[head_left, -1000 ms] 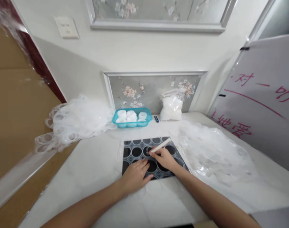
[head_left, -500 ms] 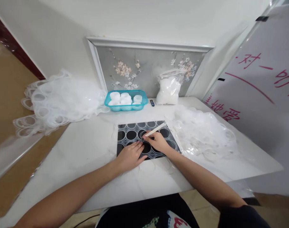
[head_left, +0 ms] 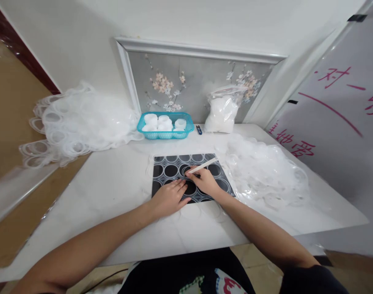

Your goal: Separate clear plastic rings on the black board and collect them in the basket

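Note:
My left hand (head_left: 169, 199) lies flat, fingers stretched out, on the lower left part of a black mat (head_left: 170, 170). A see-through sheet with rows of white-outlined circles covers the mat. In my right hand (head_left: 205, 182) is a slim white pen-like tool (head_left: 205, 164), pinched near its lower end and slanting up to the right. Its tip is down by the circles, just beyond my left fingertips; I cannot make out the tip itself. Faint clear rings (head_left: 189, 210) stick out past the mat's near edge.
Beyond the mat stands a blue basket (head_left: 165, 135) of white round pieces. Beside it are small blue snips (head_left: 199, 129) and a stuffed clear bag (head_left: 222, 114). Heaps of clear ring-cut plastic lie left (head_left: 85, 122) and right (head_left: 266, 171). A whiteboard (head_left: 342, 110) stands at right.
The view has shifted slightly. Both hands stay in nearly the same place on the mat, and the white tool leans a little flatter.

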The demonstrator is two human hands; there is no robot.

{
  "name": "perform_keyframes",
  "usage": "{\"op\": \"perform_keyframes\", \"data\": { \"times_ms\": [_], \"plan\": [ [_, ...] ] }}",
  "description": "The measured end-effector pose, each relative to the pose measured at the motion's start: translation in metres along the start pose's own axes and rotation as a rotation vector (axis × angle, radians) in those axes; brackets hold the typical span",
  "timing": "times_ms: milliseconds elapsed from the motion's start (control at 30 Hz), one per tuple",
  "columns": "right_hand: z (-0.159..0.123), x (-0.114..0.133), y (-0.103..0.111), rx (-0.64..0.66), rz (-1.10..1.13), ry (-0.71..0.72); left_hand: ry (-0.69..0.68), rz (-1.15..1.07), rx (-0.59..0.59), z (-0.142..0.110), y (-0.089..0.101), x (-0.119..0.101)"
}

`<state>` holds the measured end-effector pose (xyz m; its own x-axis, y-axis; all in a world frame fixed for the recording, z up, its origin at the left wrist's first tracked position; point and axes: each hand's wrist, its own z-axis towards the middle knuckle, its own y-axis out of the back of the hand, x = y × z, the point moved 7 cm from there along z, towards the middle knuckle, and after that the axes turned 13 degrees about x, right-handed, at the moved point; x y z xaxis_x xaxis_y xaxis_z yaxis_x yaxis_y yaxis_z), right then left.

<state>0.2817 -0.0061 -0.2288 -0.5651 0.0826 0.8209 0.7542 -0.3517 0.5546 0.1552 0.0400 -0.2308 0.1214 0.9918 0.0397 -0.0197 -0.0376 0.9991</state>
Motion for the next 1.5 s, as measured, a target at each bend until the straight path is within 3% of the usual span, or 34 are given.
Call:
{"op": "perform_keyframes", "data": {
  "times_ms": [333, 600, 633, 700, 800, 867, 933, 1000, 1100, 1167, 1233, 1500],
  "plan": [
    [0.001, -0.001, 0.001, 0.003, -0.059, -0.019, 0.009, -0.094, -0.04, -0.002, -0.002, 0.002],
    [-0.013, 0.025, -0.024, 0.068, -0.584, 0.116, 0.095, -0.108, -0.023, 0.001, 0.004, 0.003],
    [-0.009, 0.026, -0.02, 0.07, -0.618, 0.133, 0.1, -0.116, -0.012, 0.001, 0.005, 0.003],
    [0.007, 0.024, 0.009, -0.038, -0.605, 0.103, 0.11, -0.13, 0.019, 0.001, 0.006, 0.003],
    [0.031, 0.009, 0.081, -0.462, -0.473, -0.088, 0.113, -0.146, 0.06, 0.0, 0.003, 0.004],
    [0.04, 0.006, 0.101, -0.617, -0.369, -0.09, 0.098, -0.136, 0.048, -0.002, 0.001, 0.003],
    [0.049, 0.011, 0.084, -0.513, -0.242, 0.014, 0.089, -0.097, 0.013, -0.005, 0.002, 0.001],
    [0.051, 0.02, 0.042, -0.275, -0.14, 0.117, 0.127, -0.059, -0.019, -0.007, 0.003, 0.0],
    [0.04, 0.028, -0.015, -0.047, -0.049, 0.14, 0.259, -0.034, -0.02, -0.011, 0.003, 0.003],
    [0.036, 0.026, -0.036, 0.064, 0.039, 0.108, 0.327, -0.02, -0.005, -0.013, 0.003, 0.004],
    [0.036, 0.022, -0.042, 0.12, 0.115, 0.074, 0.352, 0.004, 0.015, -0.013, 0.003, 0.003],
    [0.036, 0.022, -0.038, 0.121, 0.093, 0.111, 0.355, 0.061, 0.045, -0.011, 0.005, 0.002]
  ]
}}
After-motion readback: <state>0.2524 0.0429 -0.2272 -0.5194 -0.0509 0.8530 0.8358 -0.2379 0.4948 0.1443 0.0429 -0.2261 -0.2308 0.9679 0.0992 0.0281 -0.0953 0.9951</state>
